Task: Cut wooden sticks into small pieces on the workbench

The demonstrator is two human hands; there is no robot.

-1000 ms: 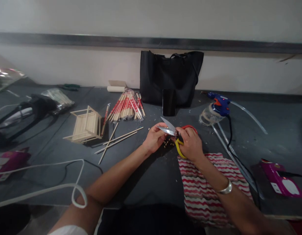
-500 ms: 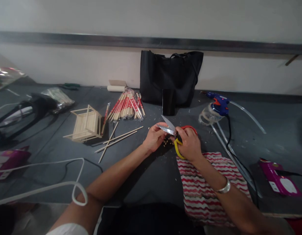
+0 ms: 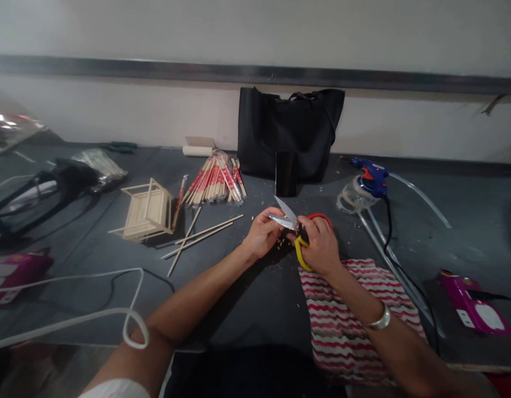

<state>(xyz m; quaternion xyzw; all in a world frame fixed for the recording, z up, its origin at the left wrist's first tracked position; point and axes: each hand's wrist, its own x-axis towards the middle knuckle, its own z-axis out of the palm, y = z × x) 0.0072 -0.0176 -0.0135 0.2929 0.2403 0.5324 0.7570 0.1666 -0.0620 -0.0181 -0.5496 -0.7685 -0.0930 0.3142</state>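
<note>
Grey tabletop (image 3: 238, 309) meets pale wall (image 3: 156, 116) behind black tote bag (image 3: 288, 132). Red-and-yellow-handled scissors (image 3: 287, 222) in front of bag, blades parted; right hand (image 3: 322, 247) has fingers wrapped round the handles. Left hand (image 3: 260, 237) has fingers curled by the blades; anything pinched cannot be told. Judged light, stiff, slick-bladed: best held by loops. Smartphone (image 3: 285, 174) edge, at bag's front, limits far reach; more room seems nearward.

Scissors (image 3: 286, 223) partly hidden, leftmost packet (image 3: 23, 271) cropped

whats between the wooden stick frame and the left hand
Three loose wooden sticks lie between the wooden stick frame and the left hand in the head view.
</note>
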